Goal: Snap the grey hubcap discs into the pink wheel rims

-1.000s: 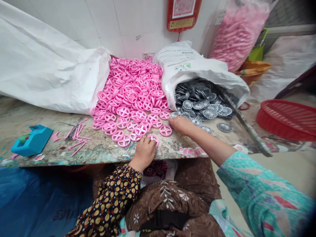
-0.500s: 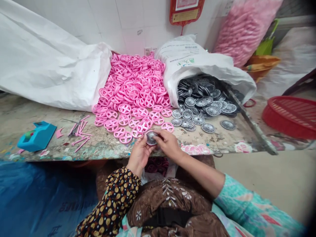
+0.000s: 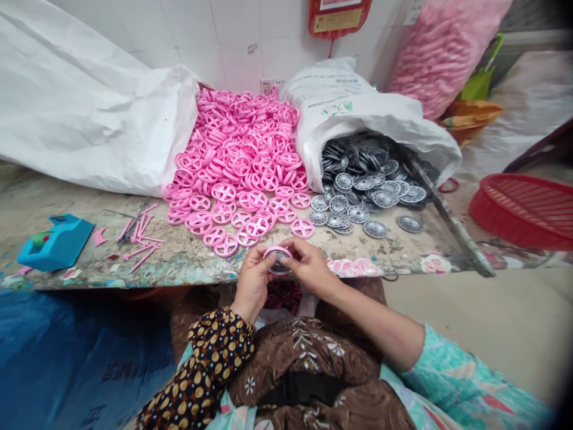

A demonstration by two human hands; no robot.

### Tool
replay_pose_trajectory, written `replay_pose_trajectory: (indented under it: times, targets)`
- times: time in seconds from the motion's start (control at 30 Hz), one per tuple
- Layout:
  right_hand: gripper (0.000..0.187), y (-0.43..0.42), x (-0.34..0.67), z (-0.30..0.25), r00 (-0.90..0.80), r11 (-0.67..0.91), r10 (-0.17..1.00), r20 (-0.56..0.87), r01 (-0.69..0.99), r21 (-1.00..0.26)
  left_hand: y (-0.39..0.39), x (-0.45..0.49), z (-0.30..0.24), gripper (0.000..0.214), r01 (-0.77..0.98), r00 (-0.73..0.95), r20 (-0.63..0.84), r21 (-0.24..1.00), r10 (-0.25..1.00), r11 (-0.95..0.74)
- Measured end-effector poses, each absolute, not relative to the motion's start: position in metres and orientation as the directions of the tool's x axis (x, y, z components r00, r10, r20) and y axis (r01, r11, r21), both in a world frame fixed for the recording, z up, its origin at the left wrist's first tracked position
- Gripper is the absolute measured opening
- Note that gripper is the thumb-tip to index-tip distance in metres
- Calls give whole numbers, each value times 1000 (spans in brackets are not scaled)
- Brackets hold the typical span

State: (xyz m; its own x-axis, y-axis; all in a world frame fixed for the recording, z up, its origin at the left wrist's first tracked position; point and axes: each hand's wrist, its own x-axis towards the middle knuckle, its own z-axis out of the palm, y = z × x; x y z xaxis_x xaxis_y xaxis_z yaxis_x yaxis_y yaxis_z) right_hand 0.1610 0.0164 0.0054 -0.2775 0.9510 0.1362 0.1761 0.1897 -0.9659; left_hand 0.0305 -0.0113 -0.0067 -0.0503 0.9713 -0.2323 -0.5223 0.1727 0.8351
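Between both hands, at the table's front edge, is a small toy wheel (image 3: 278, 267): a grey disc with a pink ring around it. My left hand (image 3: 253, 280) grips its left side, the thumb on the disc. My right hand (image 3: 308, 267) grips the right side, its thumb also pressed on the face. Just beyond lies a heap of pink spoked wheel rings (image 3: 250, 155). To the right, grey wheel discs (image 3: 358, 214) spill from a white sack (image 3: 380, 110).
A blue tape dispenser (image 3: 58, 242) and thin pink sticks (image 3: 143, 239) lie at left. A long bar (image 3: 452, 218) slants over the table's front edge at right, near a red basket (image 3: 519, 209). Flat pink-and-white pieces (image 3: 351, 267) lie along the edge. Another white sack (image 3: 89, 119) lies back left.
The wheel has tilted and come slightly nearer to me, and its pink rim now shows. Both thumbs have moved onto its face. The view has shifted a little.
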Motion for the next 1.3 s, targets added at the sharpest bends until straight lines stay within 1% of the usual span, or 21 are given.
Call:
replay_pose_trajectory:
  times: [0.07,0.13,0.2,0.23,0.27,0.33,0.4,0.47,0.53,0.6,0.67,0.73,0.8,0.9,0.97,1.03,1.07,1.13,1.17,1.23,1.3]
  targets:
    - [17,15,160,0,-277,111,958,72,126,-986,-13,29,-9,30,-484,-60,-262,851,963,201]
    - [17,14,162,-5,-325,67,946,15,149,-987,-13,22,-9,30,-388,-28,-268,891,963,236]
    - [17,7,168,-10,-412,114,911,-7,269,-956,-13,13,-8,32,-256,-5,-254,935,967,244]
    - [17,1,172,-12,-472,190,882,2,350,-917,-12,7,-7,35,-201,-12,-244,951,970,236]
    - [19,-5,175,-15,-538,296,843,23,426,-855,-11,3,-7,38,-162,-33,-233,961,972,225]
    - [26,-18,180,-19,-649,525,756,80,529,-667,-10,-4,-9,40,-115,-86,-219,971,972,209]
    - [30,-23,185,-21,-700,660,703,128,574,-484,-8,-4,-13,35,-69,-109,-198,979,974,192]
    - [29,-12,191,-17,-672,680,719,176,630,-374,-7,-1,-19,27,20,-120,-139,990,983,142]
    - [28,13,201,-8,-573,613,790,218,729,-303,-4,6,-25,19,181,-117,-17,983,993,39]
    - [30,45,214,3,-440,488,867,236,844,-220,3,14,-27,14,383,-58,147,917,987,-114]
    - [35,74,226,10,-381,406,903,198,908,-106,15,23,-27,16,540,54,271,802,961,-256]
    - [38,92,235,12,-369,376,918,145,926,-20,31,35,-25,20,634,140,333,693,933,-342]
    - [33,100,239,9,-387,387,916,104,922,23,49,48,-24,25,704,178,365,602,914,-378]
    - [28,101,242,2,-392,394,911,125,919,13,71,62,-26,27,784,249,360,469,899,-405]
    - [30,100,242,1,-321,344,922,214,935,-81,77,65,-29,18,807,290,322,424,901,-411]
    - [31,99,241,1,-188,277,931,312,922,-271,76,63,-34,13,797,301,310,438,902,-416]
    - [31,100,239,0,-117,248,936,331,889,-386,75,61,-36,12,784,295,318,459,901,-419]
    - [28,100,233,-4,-26,194,959,283,788,-584,71,56,-39,10,746,278,338,514,899,-424]
    - [27,100,228,-7,-23,172,972,235,749,-640,70,54,-40,8,724,266,340,547,902,-420]
    - [26,98,217,-15,-67,163,983,171,745,-646,70,52,-43,3,684,229,327,616,917,-391]
    - [26,95,207,-22,-112,195,977,180,805,-561,71,52,-46,14,661,148,316,674,937,-331]
